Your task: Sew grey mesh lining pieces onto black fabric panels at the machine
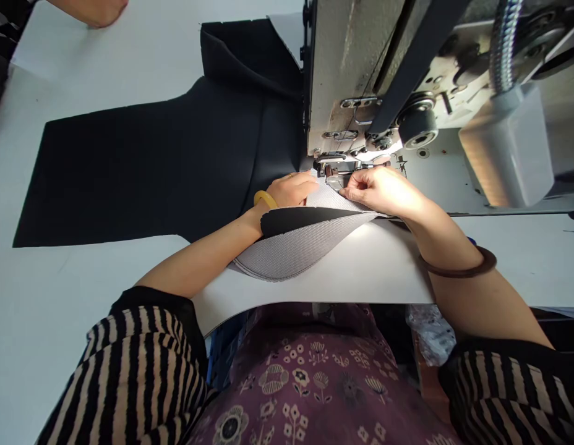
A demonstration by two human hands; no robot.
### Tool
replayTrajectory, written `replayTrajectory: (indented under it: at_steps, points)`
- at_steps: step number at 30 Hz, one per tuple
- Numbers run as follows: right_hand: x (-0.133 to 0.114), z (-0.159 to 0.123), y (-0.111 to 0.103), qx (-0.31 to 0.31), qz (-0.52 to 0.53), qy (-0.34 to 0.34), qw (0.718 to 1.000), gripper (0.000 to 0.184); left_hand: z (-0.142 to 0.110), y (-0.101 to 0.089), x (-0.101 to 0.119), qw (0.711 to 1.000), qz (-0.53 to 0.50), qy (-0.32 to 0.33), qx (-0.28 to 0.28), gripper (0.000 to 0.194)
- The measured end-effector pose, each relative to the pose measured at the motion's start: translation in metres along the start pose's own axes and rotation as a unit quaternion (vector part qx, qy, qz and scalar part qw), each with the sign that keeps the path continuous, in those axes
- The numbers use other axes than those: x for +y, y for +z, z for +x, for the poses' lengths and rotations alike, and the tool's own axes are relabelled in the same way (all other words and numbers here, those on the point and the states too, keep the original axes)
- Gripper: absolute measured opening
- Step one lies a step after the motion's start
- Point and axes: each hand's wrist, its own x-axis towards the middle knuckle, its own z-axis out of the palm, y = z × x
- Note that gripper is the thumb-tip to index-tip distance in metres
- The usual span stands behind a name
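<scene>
At the sewing machine's presser foot point(333, 176), grey mesh-textured fabric point(294, 250) with a black reverse side lies under the needle area, its near part folded up in a curve. My left hand point(294, 188), with a yellow bangle at the wrist, rests on the fabric just left of the foot; its fingers lie fairly flat, the tips partly hidden. To the right of the foot, my right hand point(377, 188) pinches the grey fabric's edge between thumb and forefinger. A large black fabric piece point(143, 167) spreads leftward across the table.
The sewing machine head point(347, 68) stands over the back right. A lamp point(512, 148) on a flexible metal neck hangs at the right. The white table point(96, 309) has a curved front edge. Another person's arm point(92, 9) shows at the top left.
</scene>
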Motion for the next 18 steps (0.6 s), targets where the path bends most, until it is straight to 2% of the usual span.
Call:
replayTrajectory:
  at_steps: [6,10,18]
  points:
    - [0.0026,0.0013,0.0033,0.014,-0.013,0.003,1.000,0.023,-0.0009,-0.0013,-0.0049,0.998,0.025,0.049,0.013,0.037]
    - [0.0013,0.0006,0.0022,0.010,-0.008,0.002,1.000,0.022,-0.0004,-0.0051,-0.0018,0.998,0.040,0.047,-0.007,0.038]
    - [0.0003,-0.0004,0.0015,0.015,-0.007,0.006,1.000,0.022,0.0004,-0.0070,0.0013,0.997,0.062,0.046,-0.008,0.037]
